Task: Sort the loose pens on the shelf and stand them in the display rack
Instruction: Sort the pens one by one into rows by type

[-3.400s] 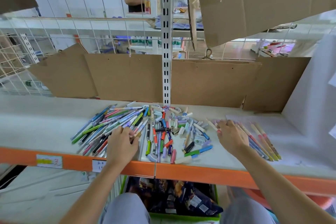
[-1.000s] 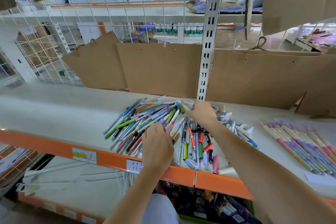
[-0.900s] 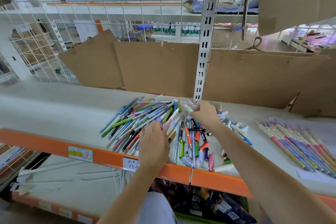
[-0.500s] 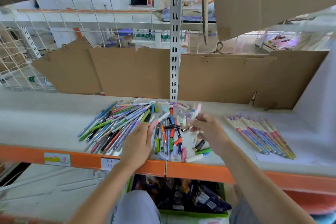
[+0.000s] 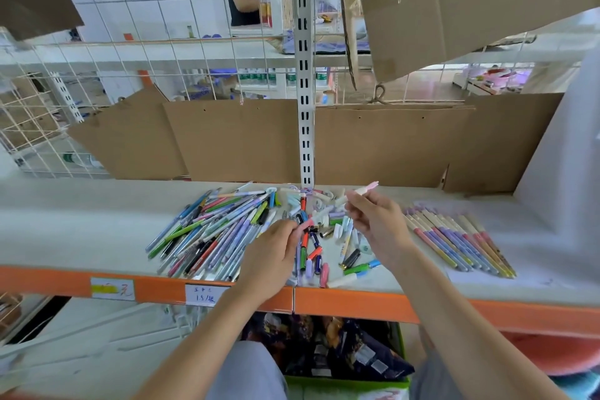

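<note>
Pens (image 5: 224, 230) lie in a heap on the shelf (image 5: 81, 230). They look light, hard and slippery. Right hand (image 5: 378, 221) pinches a pink pen (image 5: 365, 189) mid-barrel. Left hand (image 5: 272, 253) pinches another pen (image 5: 308, 223).

A pale shelf (image 5: 81, 230) with an orange front edge (image 5: 373, 304) carries the pens. Two paper labels (image 5: 112, 288) sit on that edge at the left. A loose heap of pens (image 5: 214, 230) lies on the shelf left of centre, mostly slanting from lower left to upper right. Just right of it, shorter pens and caps (image 5: 316, 253) lie scattered in mixed directions, near the front edge. Well to the right, a neat row of pastel pens (image 5: 461, 242) lies side by side, parallel, on a sheet of white paper (image 5: 535, 269). Brown cardboard panels (image 5: 237, 140) stand along the shelf's back.
</note>
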